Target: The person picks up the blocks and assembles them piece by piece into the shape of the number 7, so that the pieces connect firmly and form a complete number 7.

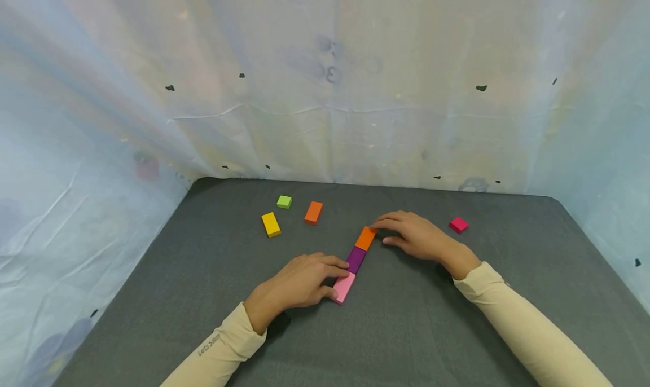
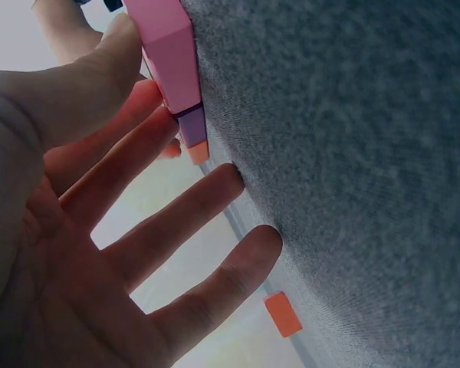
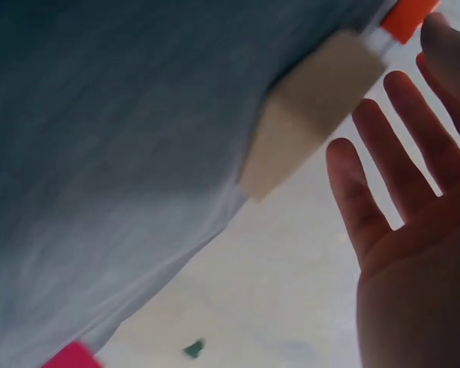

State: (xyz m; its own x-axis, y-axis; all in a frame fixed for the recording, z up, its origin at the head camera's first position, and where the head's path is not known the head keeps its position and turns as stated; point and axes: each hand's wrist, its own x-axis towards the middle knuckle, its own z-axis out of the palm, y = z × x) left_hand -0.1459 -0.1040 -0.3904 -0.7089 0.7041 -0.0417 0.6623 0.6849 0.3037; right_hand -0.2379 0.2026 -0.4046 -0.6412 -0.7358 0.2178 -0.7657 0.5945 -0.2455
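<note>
Three rectangular blocks lie end to end in a slanted row: a pink block (image 1: pixel 344 288) nearest, a purple block (image 1: pixel 356 259) in the middle and an orange block (image 1: pixel 365 238) at the far end. My left hand (image 1: pixel 303 280) is at the row's left side, its thumb on the pink block and fingertips near the pink-purple join. In the left wrist view, that hand's fingers (image 2: pixel 192 203) are fairly straight and spread. My right hand (image 1: pixel 418 236) touches the orange block's far end with its fingertips. Its fingers (image 3: pixel 399 157) look extended in the right wrist view.
A yellow block (image 1: pixel 271 225), a green block (image 1: pixel 284 202) and an orange-red block (image 1: pixel 313 212) lie back left on the grey table (image 1: pixel 406 330). A crimson block (image 1: pixel 459 224) lies right. A blurred tan shape (image 3: pixel 314 115) is unclear. Fabric walls (image 1: pixel 325 82) surround the table's back and sides.
</note>
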